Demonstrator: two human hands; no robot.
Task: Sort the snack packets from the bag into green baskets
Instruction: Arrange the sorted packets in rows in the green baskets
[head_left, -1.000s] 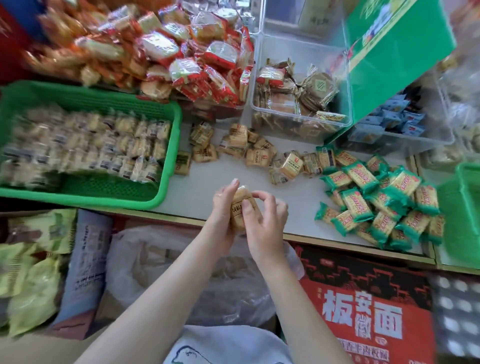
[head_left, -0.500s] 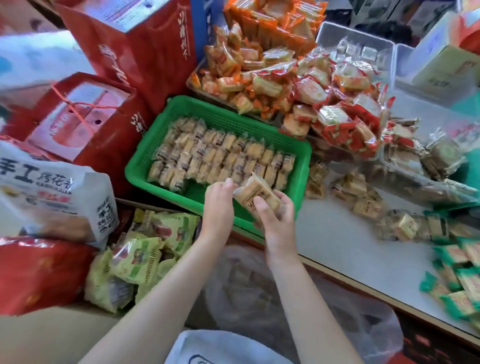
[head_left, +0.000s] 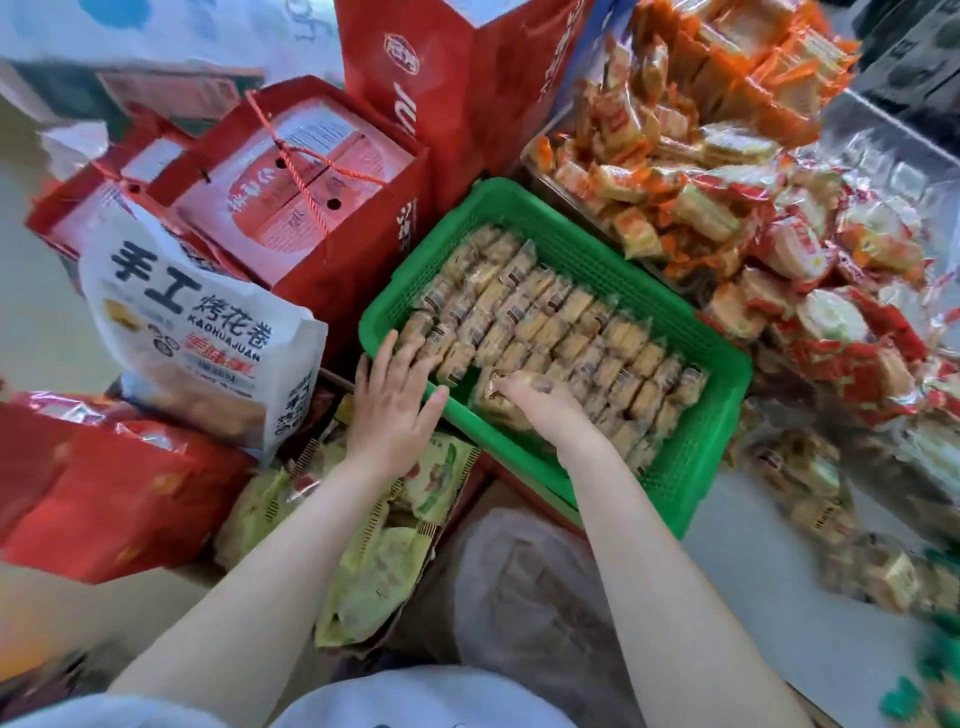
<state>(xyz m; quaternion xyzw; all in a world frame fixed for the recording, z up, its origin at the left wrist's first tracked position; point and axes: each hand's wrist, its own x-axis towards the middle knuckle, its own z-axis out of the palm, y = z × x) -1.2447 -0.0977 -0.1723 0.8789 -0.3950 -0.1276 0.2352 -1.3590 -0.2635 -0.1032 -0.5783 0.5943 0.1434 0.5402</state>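
**While Bent Over Basket, Gripped Packet at Near Row**

While looking straight down, found both bare arms stretched to basket (head_left: 724, 364) on counter (head_left: 753, 597). Curled right hand (head_left: 540, 400) over packet (head_left: 491, 389), fingers closed round it, low inside basket at near edge, touching packed rows (head_left: 550, 322). Laid left hand (head_left: 395, 400) flat on basket's near-left corner, fingers straight and spread, tips on end packets of rows, gripping nothing.

Filled most of basket floor with tan, clear-wrapped packets set on edge in tight diagonal lines; left bare green mesh along far side and right end. Kept clear bag (head_left: 530, 587), crumpled, below counter edge between the forearms, just beside basket's near rim; could not tell its contents through the plastic.

Heaped orange-and-red snacks (head_left: 727, 182) beyond and to right of basket, spilling close to its far rim. Scattered loose packets (head_left: 810, 493), blurred, on counter to right of basket. Stood red boxes (head_left: 291, 182) with cord handles to left of basket, white sack (head_left: 202, 332) printed KAOHUAJUAN leaning in front of them. Tucked yellow-green packs (head_left: 395, 540) under left forearm, beside clear bag.
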